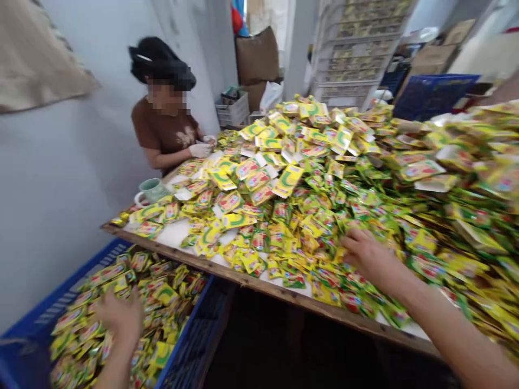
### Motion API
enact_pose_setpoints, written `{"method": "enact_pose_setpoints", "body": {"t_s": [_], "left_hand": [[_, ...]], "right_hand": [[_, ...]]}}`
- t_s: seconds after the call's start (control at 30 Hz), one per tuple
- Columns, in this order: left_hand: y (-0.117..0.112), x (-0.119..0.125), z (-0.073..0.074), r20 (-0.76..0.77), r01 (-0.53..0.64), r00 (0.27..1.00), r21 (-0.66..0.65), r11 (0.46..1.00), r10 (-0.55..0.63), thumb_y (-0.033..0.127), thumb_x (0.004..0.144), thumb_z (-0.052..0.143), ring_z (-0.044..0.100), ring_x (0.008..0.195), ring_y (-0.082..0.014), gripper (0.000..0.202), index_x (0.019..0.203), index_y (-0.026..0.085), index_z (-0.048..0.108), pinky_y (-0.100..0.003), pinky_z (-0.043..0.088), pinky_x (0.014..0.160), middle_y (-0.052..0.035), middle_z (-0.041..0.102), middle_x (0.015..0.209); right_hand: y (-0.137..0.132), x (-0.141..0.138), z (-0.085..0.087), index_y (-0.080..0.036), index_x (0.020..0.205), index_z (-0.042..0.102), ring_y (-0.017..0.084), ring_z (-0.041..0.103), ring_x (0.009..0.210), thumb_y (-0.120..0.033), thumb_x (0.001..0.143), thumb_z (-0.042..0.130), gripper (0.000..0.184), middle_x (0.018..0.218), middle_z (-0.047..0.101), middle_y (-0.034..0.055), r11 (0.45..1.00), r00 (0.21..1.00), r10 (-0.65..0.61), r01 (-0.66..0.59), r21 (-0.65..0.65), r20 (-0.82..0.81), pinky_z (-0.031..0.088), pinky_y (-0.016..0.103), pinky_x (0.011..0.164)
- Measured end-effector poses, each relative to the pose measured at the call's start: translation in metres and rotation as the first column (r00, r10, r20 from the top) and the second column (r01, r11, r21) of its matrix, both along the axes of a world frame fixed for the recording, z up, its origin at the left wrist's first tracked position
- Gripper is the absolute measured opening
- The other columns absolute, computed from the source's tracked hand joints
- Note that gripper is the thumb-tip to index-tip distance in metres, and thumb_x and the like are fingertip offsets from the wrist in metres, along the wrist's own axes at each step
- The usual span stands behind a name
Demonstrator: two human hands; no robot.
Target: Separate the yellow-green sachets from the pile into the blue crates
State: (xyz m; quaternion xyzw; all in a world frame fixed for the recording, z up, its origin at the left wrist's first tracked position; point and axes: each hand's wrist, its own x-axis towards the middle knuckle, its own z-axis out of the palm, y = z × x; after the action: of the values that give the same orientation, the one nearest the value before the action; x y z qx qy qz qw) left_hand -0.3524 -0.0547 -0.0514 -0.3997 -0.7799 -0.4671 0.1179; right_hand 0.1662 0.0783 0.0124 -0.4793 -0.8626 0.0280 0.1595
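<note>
My left hand [121, 310] is over the blue crate [182, 329] at the lower left, its fingers spread and slightly blurred. Small yellow-green packets [166, 294] fill the crate beneath it. On the right, my right hand [365, 251] reaches down to the heap of loose packets [284, 235] on the table. Its fingers are bent and close together at the packets; what lies between them, if anything, is hidden. Flat yellow boxes [287, 181] with white flaps lie mixed among the packets, piled higher towards the back.
A wooden rim [243, 278] edges the white table. A pale green mug [152, 190] stands near its left corner. Across the table, a person [168, 119] in white gloves handles something small. Behind are stacked white crates [360, 48], cardboard boxes [432, 59] and a blue bin [433, 97].
</note>
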Motion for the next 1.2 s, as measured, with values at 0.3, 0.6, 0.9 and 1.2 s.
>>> {"method": "enact_pose_setpoints", "body": {"t_s": [0.3, 0.6, 0.9, 1.2], "left_hand": [[0.161, 0.126, 0.043, -0.347, 0.646, 0.519, -0.439, 0.624, -0.781, 0.002, 0.080, 0.045, 0.057, 0.109, -0.0252, 0.036, 0.111, 0.012, 0.061, -0.040, 0.042, 0.094, -0.0115, 0.065, 0.112], [0.157, 0.190, 0.070, 0.001, 0.801, 0.591, -0.124, 0.586, -0.807, 0.026, 0.085, 0.059, 0.061, 0.084, -0.0226, 0.022, 0.104, 0.017, 0.065, -0.034, 0.046, 0.078, -0.0059, 0.068, 0.088], [0.088, 0.294, 0.032, 0.664, 0.906, -0.063, 0.351, 0.237, -0.745, 0.036, 0.077, 0.069, 0.064, 0.083, -0.0194, 0.027, 0.093, 0.015, 0.066, -0.027, 0.048, 0.074, -0.0044, 0.071, 0.087], [0.078, 0.288, 0.020, 0.757, 0.881, -0.121, 0.380, 0.282, -0.642, 0.033, 0.075, 0.072, 0.066, 0.087, -0.0211, 0.028, 0.096, 0.015, 0.065, -0.029, 0.049, 0.077, -0.0065, 0.072, 0.093]], "right_hand": [[-0.046, 0.013, -0.025, -0.023, 0.097, 0.064, 0.023, 0.066, 0.074, -0.027, 0.087, 0.044, 0.022, 0.088, 0.068, 0.0083, 0.990, 0.993, -0.109, 0.105, 0.093, 0.040, 0.049, 0.033, 0.062], [-0.058, -0.008, -0.004, -0.019, 0.071, 0.062, 0.014, 0.044, 0.044, -0.050, 0.074, 0.068, 0.031, 0.047, 0.049, -0.0037, 0.820, 0.525, -0.515, 0.532, -0.211, -0.678, 0.033, 0.026, 0.042], [-0.058, -0.065, 0.025, -0.023, 0.099, 0.066, 0.021, 0.062, 0.088, -0.020, 0.088, 0.056, 0.015, 0.092, 0.069, 0.0053, 0.952, 0.774, 0.007, 0.189, 0.241, -0.633, 0.048, 0.038, 0.082], [-0.057, -0.048, 0.032, -0.021, 0.106, 0.062, 0.020, 0.063, 0.084, -0.027, 0.087, 0.061, 0.020, 0.094, 0.066, 0.0053, 0.893, 0.639, -0.158, 0.418, 0.168, -0.752, 0.051, 0.033, 0.071]]}}
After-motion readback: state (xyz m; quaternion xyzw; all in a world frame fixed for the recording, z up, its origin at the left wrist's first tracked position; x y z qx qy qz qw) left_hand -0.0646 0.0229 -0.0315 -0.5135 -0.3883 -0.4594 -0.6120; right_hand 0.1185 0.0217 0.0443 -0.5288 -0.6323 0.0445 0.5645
